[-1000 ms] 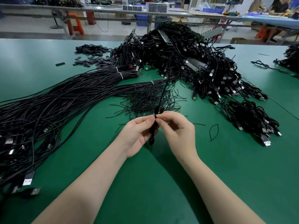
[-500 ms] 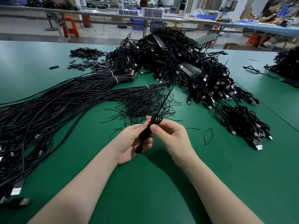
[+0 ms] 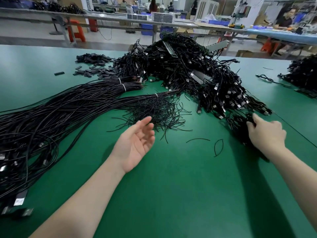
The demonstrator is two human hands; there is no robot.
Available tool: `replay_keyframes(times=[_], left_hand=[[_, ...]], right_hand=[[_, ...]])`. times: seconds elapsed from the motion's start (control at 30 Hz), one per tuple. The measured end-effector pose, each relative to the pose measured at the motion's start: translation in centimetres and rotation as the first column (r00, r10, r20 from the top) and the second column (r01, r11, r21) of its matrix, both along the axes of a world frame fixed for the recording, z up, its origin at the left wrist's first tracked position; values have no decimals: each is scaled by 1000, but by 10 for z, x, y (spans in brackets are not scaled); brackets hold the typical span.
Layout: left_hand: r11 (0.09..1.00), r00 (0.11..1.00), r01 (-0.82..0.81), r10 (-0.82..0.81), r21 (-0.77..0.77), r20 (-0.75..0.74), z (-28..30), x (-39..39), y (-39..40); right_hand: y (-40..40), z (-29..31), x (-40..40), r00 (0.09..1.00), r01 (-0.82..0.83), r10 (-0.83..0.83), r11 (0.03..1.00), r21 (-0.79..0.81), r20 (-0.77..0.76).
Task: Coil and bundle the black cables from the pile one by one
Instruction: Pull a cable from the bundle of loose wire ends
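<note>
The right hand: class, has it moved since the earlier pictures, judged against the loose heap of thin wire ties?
Yes. The right hand has gone rightward from in front of the wire ties to the small pile of coiled cables.

The right hand (image 3: 266,134) is blurry and its fingertips are buried in the small bundle heap (image 3: 240,124), so the grip's unclear. Loose cables (image 3: 42,127) run off the left edge.

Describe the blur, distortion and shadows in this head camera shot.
Head view: wide-angle lens bows the green table edges; the right hand on the small heap of coiled black cables is motion-smeared; the open left hand looks sharper; both forearms cast soft dark shadows; background benches are hazy.
</note>
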State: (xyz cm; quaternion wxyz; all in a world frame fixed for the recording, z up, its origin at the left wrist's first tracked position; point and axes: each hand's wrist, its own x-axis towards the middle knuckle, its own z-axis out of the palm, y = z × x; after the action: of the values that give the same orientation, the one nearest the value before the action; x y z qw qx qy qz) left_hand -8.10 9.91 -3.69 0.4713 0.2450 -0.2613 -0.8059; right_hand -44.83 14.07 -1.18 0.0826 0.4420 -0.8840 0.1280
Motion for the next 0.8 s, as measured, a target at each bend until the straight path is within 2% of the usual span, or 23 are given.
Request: replay_keyframes(times=[0.03,0.07,0.1,0.13,0.17,0.2,0.23,0.27,0.33,0.37,0.43,0.53,0.6,0.73,0.8], left_hand=[[996,996,-89,90,-23,12,4,5,-6],[976,974,-198,206,-88,97,8,11,-14],[926,888,-302,360,-226,285,13,18,-24],[834,672,-338,538,-436,509,16,26,-35],[713,365,-259,697,-651,618,17,35,-48],[613,94,-109,790,-782,606,16,45,-61],[581,-88,40,813,-813,576,16,56,-74],[620,-222,162,781,-768,584,15,66,-88],[773,-480,352,633,-528,607,14,87,-111],[819,-590,422,574,-390,567,14,97,-120],[839,-685,489,539,-239,490,17,113,-129],[852,-665,467,515,-237,540,28,126,-137],[862,-667,473,486,-183,564,34,129,-138],[847,-746,520,514,-111,423,30,129,-137],[859,-750,496,497,-126,437,28,132,-139]], right_hand=[[2,-5,1,1000,0,0,1000,17,-21],[2,-7,4,998,-14,14,1000,-1,-68],[3,-9,9,991,-43,38,998,-37,-130],[2,-10,16,983,-77,64,994,-73,-173],[3,-12,24,978,-115,94,988,-104,-187],[3,-15,34,976,-149,126,982,-119,-175],[4,-20,44,978,-171,153,978,-122,-144],[6,-25,55,980,-184,172,975,-121,-101],[8,-36,70,975,-220,216,967,-129,-49],[9,-40,73,969,-248,242,958,-142,-58],[11,-45,75,956,-288,274,944,-162,-102],[14,-48,73,959,-282,270,941,-188,-89],[16,-50,71,960,-279,271,944,-175,-73],[18,-51,68,960,-279,276,946,-165,-41],[18,-49,68,962,-274,272,942,-195,-35]])
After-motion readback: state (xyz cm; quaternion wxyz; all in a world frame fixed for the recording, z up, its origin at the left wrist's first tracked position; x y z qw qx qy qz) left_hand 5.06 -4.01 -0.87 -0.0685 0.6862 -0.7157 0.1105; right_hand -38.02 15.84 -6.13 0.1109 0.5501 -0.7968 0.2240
